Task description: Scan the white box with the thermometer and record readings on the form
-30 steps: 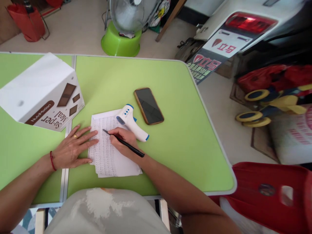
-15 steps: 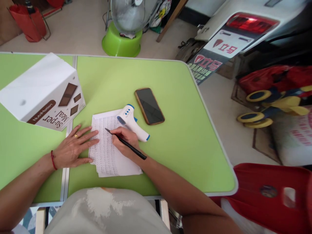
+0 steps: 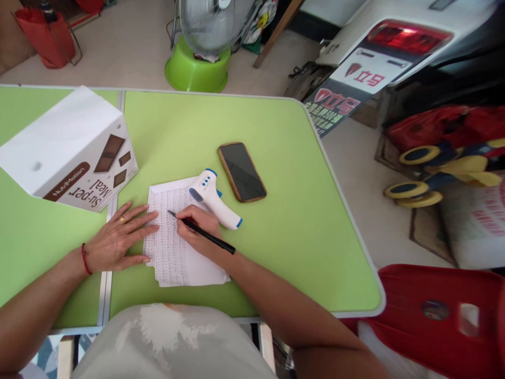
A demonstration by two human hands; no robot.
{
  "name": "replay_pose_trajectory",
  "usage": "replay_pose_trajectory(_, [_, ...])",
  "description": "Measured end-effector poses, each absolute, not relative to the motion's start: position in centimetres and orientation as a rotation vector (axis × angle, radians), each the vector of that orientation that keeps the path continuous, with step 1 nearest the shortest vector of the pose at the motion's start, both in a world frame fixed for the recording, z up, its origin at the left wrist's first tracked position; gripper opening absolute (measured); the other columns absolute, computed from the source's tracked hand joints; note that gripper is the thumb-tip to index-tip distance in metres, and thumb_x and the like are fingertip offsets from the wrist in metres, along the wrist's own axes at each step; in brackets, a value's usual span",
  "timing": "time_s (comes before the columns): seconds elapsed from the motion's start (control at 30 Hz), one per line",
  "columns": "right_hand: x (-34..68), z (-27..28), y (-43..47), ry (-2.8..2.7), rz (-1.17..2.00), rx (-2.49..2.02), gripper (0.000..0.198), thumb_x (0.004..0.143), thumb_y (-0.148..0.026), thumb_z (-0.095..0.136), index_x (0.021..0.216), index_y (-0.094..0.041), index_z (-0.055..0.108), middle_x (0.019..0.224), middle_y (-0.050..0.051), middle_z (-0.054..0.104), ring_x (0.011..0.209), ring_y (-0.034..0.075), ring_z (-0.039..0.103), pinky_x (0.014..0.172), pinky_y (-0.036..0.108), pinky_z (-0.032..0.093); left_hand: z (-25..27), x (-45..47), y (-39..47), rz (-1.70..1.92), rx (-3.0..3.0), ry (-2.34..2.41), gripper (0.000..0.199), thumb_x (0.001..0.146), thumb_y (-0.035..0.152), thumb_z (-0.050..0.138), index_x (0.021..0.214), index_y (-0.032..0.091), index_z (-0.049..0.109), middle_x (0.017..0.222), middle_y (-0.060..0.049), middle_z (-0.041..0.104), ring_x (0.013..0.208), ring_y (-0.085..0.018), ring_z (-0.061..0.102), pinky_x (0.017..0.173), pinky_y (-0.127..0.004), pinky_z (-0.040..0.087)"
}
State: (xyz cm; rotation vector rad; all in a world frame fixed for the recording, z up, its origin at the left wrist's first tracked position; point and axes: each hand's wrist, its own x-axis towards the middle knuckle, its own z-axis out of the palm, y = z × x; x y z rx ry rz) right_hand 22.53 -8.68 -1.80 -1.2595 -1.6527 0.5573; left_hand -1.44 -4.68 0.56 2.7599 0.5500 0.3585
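Note:
My right hand [image 3: 200, 230] pinches a black pen [image 3: 209, 235], its tip at the written part of a sheet of paper [image 3: 168, 258]. Rows of small handwriting cover the paper's left side; the lower right part is blank. Flat across the paper's left edge, my left hand [image 3: 120, 237] rests with its fingers spread, a ring on one finger and a red cord at the wrist. A white and blue infrared thermometer [image 3: 216, 202] lies over the paper's upper right corner, just beyond my right hand. Past it is a phone [image 3: 242, 172] in a brown case, its screen dark.
A white NutriMotion box [image 3: 79, 152] stands on the green table [image 3: 295, 237] at the left. Beyond the far edge, a fan [image 3: 215, 26] sits on a green basin [image 3: 193, 71]. At the right are a red plastic chair [image 3: 442, 300] and a white vehicle [image 3: 355, 52].
My right hand and the pen have shifted slightly left across the paper. My left hand has barely moved, and the thermometer, phone and box lie as before.

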Motion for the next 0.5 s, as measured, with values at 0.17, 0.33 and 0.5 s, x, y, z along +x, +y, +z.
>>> replay_pose_trajectory(0.17, [22.6, -1.9, -8.6, -1.693, 0.550, -1.241, 0.012, 0.080, -0.013, 0.050, 0.077, -0.022, 0.058, 0.067, -0.001, 0.061, 0.059, 0.011, 0.057, 0.056, 0.025, 0.047, 1.5, -1.9, -4.8, 0.842, 2.742, 0.642, 0.045, 0.090, 0.030, 0.059, 0.131, 0.027, 0.043, 0.123, -0.009, 0.058, 0.118, -0.027, 0.055, 0.097, -0.049, 0.051])
replay_pose_trajectory(0.33, [22.8, -2.1, -8.6, -1.846, 0.418, -1.152, 0.016, 0.080, -0.009, 0.050, 0.082, -0.022, 0.059, 0.073, 0.002, 0.065, 0.064, 0.013, 0.062, 0.058, 0.026, 0.050, 0.8, -4.3, -3.3, 1.767, 2.830, 0.954, 0.066, 0.066, 0.045, 0.076, 0.123, 0.042, 0.043, 0.132, -0.002, 0.036, 0.127, -0.036, 0.038, 0.113, -0.068, 0.018])
replay_pose_trajectory(0.5, [23.3, -2.6, -8.7, -2.038, 0.298, -1.122, 0.016, 0.085, -0.012, 0.051, 0.087, -0.023, 0.062, 0.079, 0.005, 0.067, 0.074, 0.017, 0.064, 0.067, 0.030, 0.055, 1.0, -4.4, -2.2, 1.782, 2.477, 1.381, 0.097, 0.075, 0.059, 0.066, 0.147, 0.036, 0.006, 0.151, -0.004, 0.013, 0.145, -0.038, 0.010, 0.119, -0.063, 0.009])
